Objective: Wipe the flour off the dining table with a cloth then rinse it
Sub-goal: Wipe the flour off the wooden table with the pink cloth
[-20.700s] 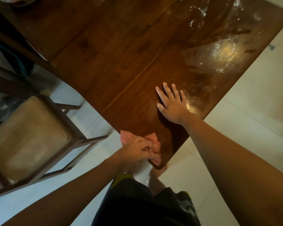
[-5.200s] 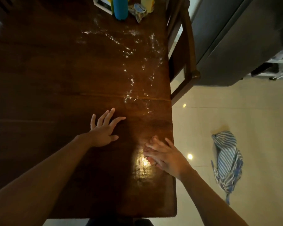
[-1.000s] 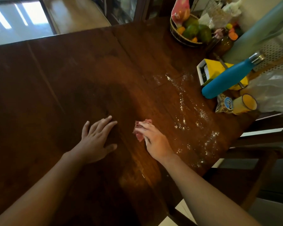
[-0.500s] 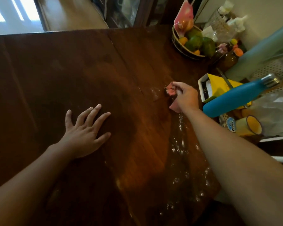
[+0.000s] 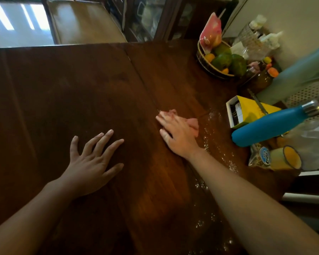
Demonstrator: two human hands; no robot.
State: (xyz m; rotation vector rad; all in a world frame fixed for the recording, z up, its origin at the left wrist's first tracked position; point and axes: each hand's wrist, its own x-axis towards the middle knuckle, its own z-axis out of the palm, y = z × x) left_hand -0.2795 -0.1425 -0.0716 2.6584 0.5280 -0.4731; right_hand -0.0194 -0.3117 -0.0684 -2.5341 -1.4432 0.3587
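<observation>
A dark wooden dining table (image 5: 81, 85) fills the head view. My right hand (image 5: 177, 135) presses a small pink cloth (image 5: 192, 123) flat on the table near its middle; the cloth shows past my fingertips and at the hand's right side. White flour (image 5: 215, 146) lies scattered in a band to the right of that hand, running down toward the table's near right edge. My left hand (image 5: 92, 162) rests flat on the wood to the left, fingers spread, holding nothing.
Along the table's right side stand a blue bottle (image 5: 271, 127), a yellow box (image 5: 247, 111), a yellow cup (image 5: 287, 159) with a snack packet (image 5: 260, 157), and a fruit basket (image 5: 221, 59). A chair seat (image 5: 85, 24) stands beyond the far edge.
My right hand has swept the cloth left and back toward me from beside the yellow box. My left hand has stayed flat on the table.
</observation>
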